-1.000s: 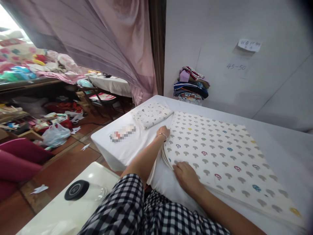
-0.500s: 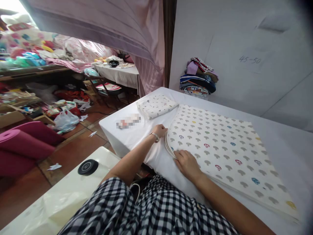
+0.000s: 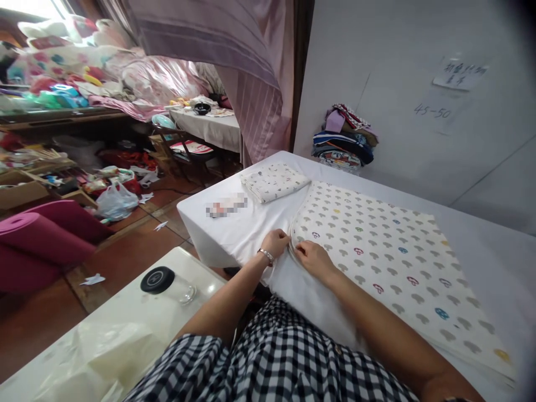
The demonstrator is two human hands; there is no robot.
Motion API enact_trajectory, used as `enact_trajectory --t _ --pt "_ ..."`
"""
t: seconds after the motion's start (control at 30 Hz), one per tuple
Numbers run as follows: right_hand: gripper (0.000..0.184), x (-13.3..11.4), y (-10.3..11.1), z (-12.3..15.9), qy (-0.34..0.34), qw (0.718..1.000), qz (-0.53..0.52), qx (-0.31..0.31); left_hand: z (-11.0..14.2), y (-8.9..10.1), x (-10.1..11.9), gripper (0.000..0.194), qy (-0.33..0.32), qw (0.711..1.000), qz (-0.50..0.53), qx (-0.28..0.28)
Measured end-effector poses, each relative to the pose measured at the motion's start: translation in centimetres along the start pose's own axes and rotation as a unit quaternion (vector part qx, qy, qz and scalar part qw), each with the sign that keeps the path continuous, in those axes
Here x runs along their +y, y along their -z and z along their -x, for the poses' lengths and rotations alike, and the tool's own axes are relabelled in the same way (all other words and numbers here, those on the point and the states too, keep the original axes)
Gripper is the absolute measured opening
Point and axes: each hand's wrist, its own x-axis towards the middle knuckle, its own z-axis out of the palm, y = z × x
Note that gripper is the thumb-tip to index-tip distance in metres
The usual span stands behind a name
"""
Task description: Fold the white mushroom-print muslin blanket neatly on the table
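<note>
A large cream cloth [image 3: 377, 251] printed with grey mushrooms and a few coloured ones lies folded in layers on the white-covered table [image 3: 221, 237]. At its rounded near-left corner, my left hand [image 3: 276, 243] pinches the layered edge between thumb and fingers; a bracelet circles that wrist. Close beside it, my right hand [image 3: 314, 258] has its fingers curled on the same edge, gripping the cloth. Beyond both hands rests a smaller folded cloth [image 3: 274, 181] with a tiny print. To its left is a small item [image 3: 226, 205] blurred out by pixelation.
A stack of folded clothes [image 3: 343, 137] stands by the wall at the table's far side. On my left, a white surface [image 3: 125, 304] holds a clear jar with a black lid [image 3: 158, 279] and a plastic bag [image 3: 96, 357]. Pink rolled mats [image 3: 46, 245] lie on the floor.
My right hand has moved up along the cloth's edge, closer to my left hand. My left hand has slid slightly nearer to me. The camera view has shifted a little.
</note>
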Motion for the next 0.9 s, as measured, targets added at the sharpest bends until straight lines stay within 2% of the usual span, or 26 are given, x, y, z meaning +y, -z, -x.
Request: enact_trajectory --t 0.13,0.3,0.43,0.63,0.8,0.9 --pt "0.022 0.0 -0.1 -0.2 -0.01 1.0 0.008 0.015 -0.1 -0.1 -0.3 0.014 -0.013 1.0 -0.009 0.006" --pt "0.017 -0.3 -0.3 -0.3 0.032 0.998 -0.003 0.053 -0.3 0.0 -0.5 0.016 -0.005 1.0 0.009 -0.019" --pt "0.014 -0.6 -0.7 -0.2 0.038 0.998 0.011 0.038 -0.4 0.1 -0.5 0.015 0.013 0.999 0.004 -0.031" --pt "0.018 -1.3 -1.0 0.3 0.038 0.996 0.075 0.011 -0.7 0.4 0.1 0.034 -0.012 0.999 -0.027 -0.042" --pt "0.019 -1.7 -1.0 0.9 0.056 0.99 0.13 -0.003 -1.1 0.4 0.4 0.022 -0.025 0.994 -0.103 -0.038" --pt "0.019 -1.7 -0.8 1.8 0.06 0.985 0.162 -0.002 -1.3 0.2 0.2 0.022 -0.026 0.99 -0.134 -0.033"
